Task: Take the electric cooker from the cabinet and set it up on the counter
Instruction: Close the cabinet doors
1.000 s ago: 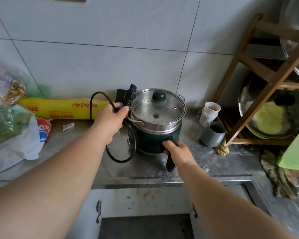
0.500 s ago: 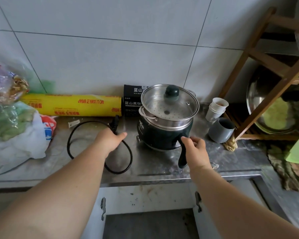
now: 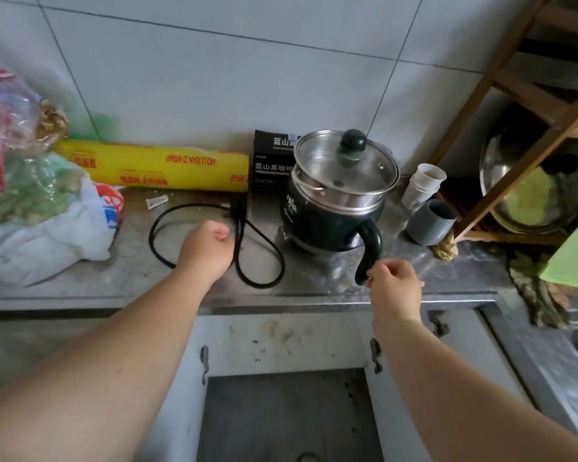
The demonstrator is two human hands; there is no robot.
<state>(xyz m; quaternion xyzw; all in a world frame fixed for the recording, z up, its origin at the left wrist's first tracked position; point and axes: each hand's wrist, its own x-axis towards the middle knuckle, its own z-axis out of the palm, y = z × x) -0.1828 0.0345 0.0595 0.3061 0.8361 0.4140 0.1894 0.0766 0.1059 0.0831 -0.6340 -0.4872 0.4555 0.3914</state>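
Note:
The dark green electric cooker (image 3: 327, 221) stands upright on the steel counter (image 3: 314, 281), with a steel steamer insert and a glass lid (image 3: 347, 161) on top. Its curved handle (image 3: 371, 245) points toward me. My right hand (image 3: 396, 290) pinches the handle's lower tip with its fingertips. The black power cord (image 3: 261, 261) lies in loose loops on the counter left of the cooker. My left hand (image 3: 206, 250) is a loose fist just left of the cord, with nothing in it. Below the counter, the cabinet (image 3: 281, 411) stands open.
A yellow wrap roll (image 3: 154, 165) and a black coffee box (image 3: 271, 168) lie against the tiled wall. Plastic bags (image 3: 40, 221) fill the left. Stacked paper cups (image 3: 422, 185), a grey cup (image 3: 431, 226) and a wooden rack (image 3: 531, 135) with metal pans stand on the right.
My left hand set the cord and plug down on the counter and let go. My right hand slid from gripping the handle to its lower tip. The cooker stays where it was.

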